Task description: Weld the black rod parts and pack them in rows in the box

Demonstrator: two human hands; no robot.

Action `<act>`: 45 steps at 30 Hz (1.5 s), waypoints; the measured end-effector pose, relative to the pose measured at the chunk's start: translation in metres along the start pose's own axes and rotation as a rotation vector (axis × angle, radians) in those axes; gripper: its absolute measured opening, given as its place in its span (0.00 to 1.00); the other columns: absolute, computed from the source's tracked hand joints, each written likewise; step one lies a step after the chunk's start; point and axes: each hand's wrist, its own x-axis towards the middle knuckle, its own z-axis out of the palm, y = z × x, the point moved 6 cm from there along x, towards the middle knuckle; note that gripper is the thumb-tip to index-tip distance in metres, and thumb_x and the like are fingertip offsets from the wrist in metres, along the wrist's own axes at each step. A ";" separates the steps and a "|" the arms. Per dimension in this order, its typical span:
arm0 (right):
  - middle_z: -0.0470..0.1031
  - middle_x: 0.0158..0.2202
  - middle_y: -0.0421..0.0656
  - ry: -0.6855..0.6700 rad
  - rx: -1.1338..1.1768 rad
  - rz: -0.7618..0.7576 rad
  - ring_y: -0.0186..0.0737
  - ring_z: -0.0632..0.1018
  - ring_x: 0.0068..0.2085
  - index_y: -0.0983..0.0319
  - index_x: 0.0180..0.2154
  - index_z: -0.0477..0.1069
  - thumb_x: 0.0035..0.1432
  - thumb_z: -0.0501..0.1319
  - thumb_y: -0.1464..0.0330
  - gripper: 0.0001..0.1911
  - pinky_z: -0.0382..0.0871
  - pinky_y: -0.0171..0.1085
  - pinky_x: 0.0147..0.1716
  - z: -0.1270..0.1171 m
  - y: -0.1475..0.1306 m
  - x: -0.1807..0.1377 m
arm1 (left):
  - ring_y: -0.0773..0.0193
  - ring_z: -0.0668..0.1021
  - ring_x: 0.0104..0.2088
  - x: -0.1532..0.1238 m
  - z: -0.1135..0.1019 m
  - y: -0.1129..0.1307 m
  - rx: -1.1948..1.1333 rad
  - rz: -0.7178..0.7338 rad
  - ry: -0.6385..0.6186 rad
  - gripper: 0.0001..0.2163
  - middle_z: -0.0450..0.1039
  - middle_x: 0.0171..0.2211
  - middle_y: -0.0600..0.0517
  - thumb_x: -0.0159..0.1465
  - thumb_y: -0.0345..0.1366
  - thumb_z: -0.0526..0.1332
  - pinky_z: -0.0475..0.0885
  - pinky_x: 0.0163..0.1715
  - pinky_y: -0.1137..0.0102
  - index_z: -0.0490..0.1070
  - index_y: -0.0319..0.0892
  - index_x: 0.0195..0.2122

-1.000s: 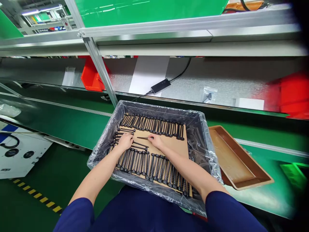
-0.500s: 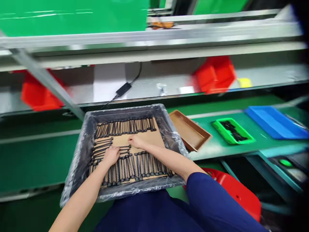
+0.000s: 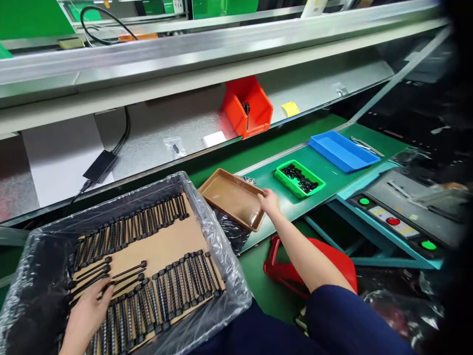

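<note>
My right hand [image 3: 269, 202] grips the right rim of a brown tray [image 3: 229, 195], fingers closed over its edge; the tray looks bare inside. My left hand [image 3: 87, 309] is low in a large plastic-lined bin [image 3: 218, 246], its thumb and forefinger slightly apart over thin black ribbed rods with wider heads. Rows of these black rods [image 3: 173, 283] lie side by side on a brown cardboard sheet [image 3: 170, 244], along the far and near edges. Between the rows, several black rods [image 3: 127, 270] lie crosswise near my left fingers.
Right of the brown tray stand a green tray [image 3: 283, 183] of small black parts and a blue tray [image 3: 338, 150]. A red bin [image 3: 254, 111] and a black adapter [image 3: 100, 166] sit on the metal shelf. Below my right forearm is a red stool [image 3: 332, 256].
My view has turned right. My right hand has left the bin and moved right onto the brown tray's rim. My left hand has stayed in the bin over the crosswise rods.
</note>
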 end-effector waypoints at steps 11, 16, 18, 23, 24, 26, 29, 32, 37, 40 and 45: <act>0.75 0.28 0.44 -0.604 0.773 0.652 0.42 0.78 0.27 0.63 0.36 0.66 0.48 0.62 0.70 0.11 0.75 0.41 0.28 0.086 0.115 -0.070 | 0.52 0.74 0.53 -0.124 0.038 0.179 -0.246 -0.089 -0.028 0.23 0.75 0.50 0.50 0.57 0.56 0.55 0.75 0.45 0.63 0.76 0.47 0.44; 0.74 0.24 0.41 -0.523 0.802 0.634 0.40 0.77 0.25 0.63 0.33 0.67 0.47 0.59 0.72 0.07 0.74 0.37 0.24 0.056 0.133 -0.051 | 0.53 0.75 0.51 -0.143 0.046 0.230 -0.273 -0.018 -0.068 0.22 0.74 0.51 0.48 0.60 0.54 0.54 0.78 0.33 0.68 0.76 0.46 0.45; 0.74 0.24 0.41 -0.451 0.845 0.629 0.40 0.76 0.25 0.63 0.33 0.67 0.46 0.60 0.71 0.08 0.74 0.36 0.24 0.039 0.151 -0.044 | 0.53 0.76 0.51 -0.150 0.047 0.237 -0.263 -0.006 -0.064 0.21 0.74 0.50 0.47 0.60 0.53 0.55 0.78 0.34 0.68 0.77 0.46 0.44; 0.75 0.26 0.41 -0.277 0.969 0.659 0.37 0.76 0.25 0.64 0.32 0.66 0.42 0.64 0.71 0.12 0.72 0.32 0.23 0.017 0.192 -0.052 | 0.54 0.77 0.49 -0.162 0.060 0.246 -0.218 -0.049 -0.152 0.21 0.74 0.51 0.49 0.61 0.53 0.53 0.78 0.33 0.70 0.77 0.49 0.45; 0.75 0.26 0.41 -0.257 0.993 0.687 0.36 0.76 0.25 0.64 0.32 0.66 0.42 0.64 0.71 0.12 0.72 0.31 0.22 0.016 0.198 -0.057 | 0.54 0.77 0.48 -0.162 0.063 0.247 -0.189 -0.054 -0.174 0.21 0.75 0.50 0.49 0.61 0.54 0.53 0.77 0.35 0.69 0.77 0.49 0.44; 0.75 0.26 0.40 -0.213 1.039 0.751 0.35 0.76 0.25 0.63 0.31 0.66 0.42 0.63 0.70 0.11 0.71 0.30 0.21 0.017 0.209 -0.069 | 0.53 0.78 0.47 -0.160 0.067 0.247 -0.134 -0.065 -0.201 0.21 0.75 0.49 0.50 0.60 0.54 0.53 0.77 0.38 0.67 0.77 0.49 0.43; 0.76 0.26 0.39 -0.165 1.106 0.804 0.35 0.77 0.27 0.62 0.31 0.65 0.43 0.62 0.71 0.10 0.74 0.31 0.24 0.020 0.221 -0.080 | 0.54 0.78 0.46 -0.154 0.069 0.248 -0.102 -0.089 -0.241 0.22 0.74 0.51 0.50 0.60 0.55 0.51 0.76 0.40 0.66 0.76 0.50 0.44; 0.76 0.26 0.39 -0.188 1.122 0.809 0.36 0.77 0.27 0.62 0.32 0.65 0.44 0.61 0.72 0.09 0.75 0.32 0.25 0.026 0.225 -0.082 | 0.55 0.78 0.46 -0.151 0.069 0.252 -0.102 -0.088 -0.284 0.21 0.74 0.51 0.51 0.61 0.55 0.51 0.75 0.42 0.66 0.75 0.50 0.44; 0.76 0.29 0.40 -0.226 1.160 0.807 0.36 0.78 0.28 0.62 0.34 0.66 0.48 0.62 0.72 0.09 0.77 0.34 0.28 0.044 0.210 -0.065 | 0.55 0.78 0.45 -0.151 0.067 0.256 -0.112 -0.098 -0.293 0.21 0.75 0.49 0.51 0.62 0.54 0.50 0.74 0.43 0.66 0.75 0.48 0.43; 0.76 0.32 0.41 -0.281 1.153 0.792 0.37 0.79 0.31 0.63 0.37 0.65 0.51 0.65 0.67 0.13 0.78 0.37 0.33 0.053 0.199 -0.050 | 0.56 0.78 0.44 -0.153 0.066 0.258 -0.114 -0.087 -0.279 0.21 0.75 0.49 0.51 0.63 0.54 0.49 0.73 0.43 0.65 0.74 0.48 0.43; 0.75 0.36 0.47 -0.413 1.102 0.744 0.41 0.80 0.35 0.64 0.42 0.64 0.57 0.58 0.51 0.23 0.76 0.40 0.41 0.057 0.202 -0.044 | 0.58 0.78 0.44 -0.160 0.061 0.273 -0.144 0.016 -0.171 0.18 0.75 0.46 0.51 0.64 0.50 0.49 0.72 0.45 0.66 0.74 0.48 0.41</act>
